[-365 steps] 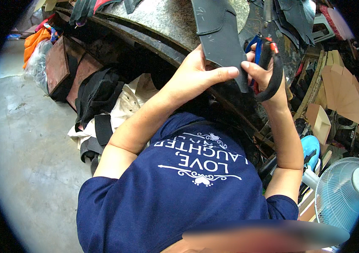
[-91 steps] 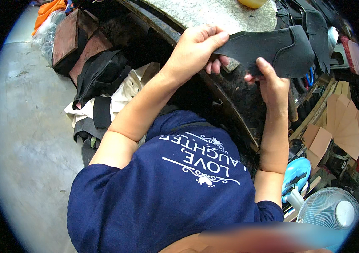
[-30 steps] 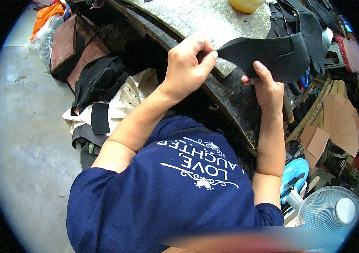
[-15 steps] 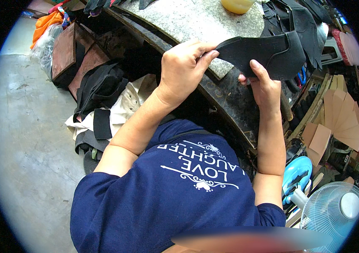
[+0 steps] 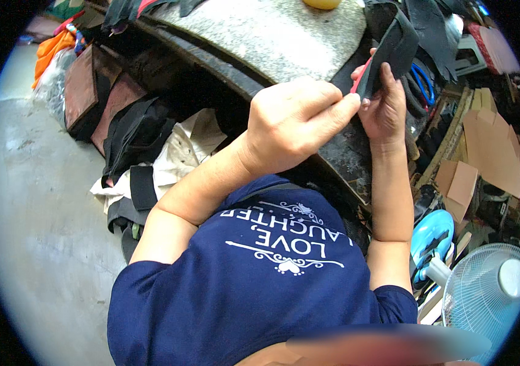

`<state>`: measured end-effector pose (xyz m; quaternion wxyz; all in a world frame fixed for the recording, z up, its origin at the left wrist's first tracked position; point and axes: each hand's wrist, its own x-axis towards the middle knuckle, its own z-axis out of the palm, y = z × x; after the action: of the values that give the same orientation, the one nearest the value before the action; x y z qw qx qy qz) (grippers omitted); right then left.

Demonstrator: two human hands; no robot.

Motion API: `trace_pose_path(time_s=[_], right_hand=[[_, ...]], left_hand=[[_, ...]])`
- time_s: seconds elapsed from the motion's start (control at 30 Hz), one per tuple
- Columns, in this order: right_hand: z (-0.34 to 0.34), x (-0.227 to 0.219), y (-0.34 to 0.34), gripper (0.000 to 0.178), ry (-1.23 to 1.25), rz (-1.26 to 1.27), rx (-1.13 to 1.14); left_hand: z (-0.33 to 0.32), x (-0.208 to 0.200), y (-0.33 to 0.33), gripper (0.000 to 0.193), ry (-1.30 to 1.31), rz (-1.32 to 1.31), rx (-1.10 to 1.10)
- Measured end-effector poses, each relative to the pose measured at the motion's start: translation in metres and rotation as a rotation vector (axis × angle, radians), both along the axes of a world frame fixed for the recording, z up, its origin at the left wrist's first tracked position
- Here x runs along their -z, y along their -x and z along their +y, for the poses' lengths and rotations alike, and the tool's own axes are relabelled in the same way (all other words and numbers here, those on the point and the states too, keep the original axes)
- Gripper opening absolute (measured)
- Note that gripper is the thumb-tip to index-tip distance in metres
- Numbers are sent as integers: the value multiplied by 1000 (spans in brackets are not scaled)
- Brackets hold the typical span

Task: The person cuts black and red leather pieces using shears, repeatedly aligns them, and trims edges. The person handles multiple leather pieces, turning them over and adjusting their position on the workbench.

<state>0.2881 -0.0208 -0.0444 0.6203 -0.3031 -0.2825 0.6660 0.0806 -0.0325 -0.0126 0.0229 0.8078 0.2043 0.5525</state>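
Note:
A black shoe upper (image 5: 399, 47) is held up over the bench, turned nearly edge-on, with a thin red strip showing along its near edge. My left hand (image 5: 296, 121) is closed, its thumb and finger pinching the near end of the upper by this red edge. My right hand (image 5: 385, 105) supports the piece from the right, its thumb upright against the side and fingertips showing behind the edge. Part of the upper is hidden by my hands.
A speckled pale slab (image 5: 290, 46) lies on the dark workbench, with a yellow container (image 5: 322, 3) at its far edge. Black pieces (image 5: 440, 46) are heaped at the far right. Brown cardboard (image 5: 491, 143) and a fan (image 5: 488, 305) stand right. White cloth (image 5: 190, 143) lies left.
The upper has turned from broadside to nearly edge-on, bringing its red edge into view. My left hand has moved right, closer to my right hand.

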Motion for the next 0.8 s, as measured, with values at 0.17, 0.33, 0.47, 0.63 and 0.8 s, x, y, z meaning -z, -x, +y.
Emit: trace_pose_path(time_s=[0.17,0.33,0.47,0.63,0.8], right_hand=[[2,3,0,34,-86,28,-93],[2,-6,4,70,-39,161,175],[8,-9,-2,58,-34,355,17],[10,-6,-3,26,49,183,100],[6,-9,0,24,-75,41,-34]], left_hand=[[-4,-11,-14,37,132,-39,90],[-5,-5,13,32,498,-119,116],[-3,15,42,33,713,-141,81],[-14,23,69,29,1097,192,-61],[1,5,62,38,425,216,-239]])
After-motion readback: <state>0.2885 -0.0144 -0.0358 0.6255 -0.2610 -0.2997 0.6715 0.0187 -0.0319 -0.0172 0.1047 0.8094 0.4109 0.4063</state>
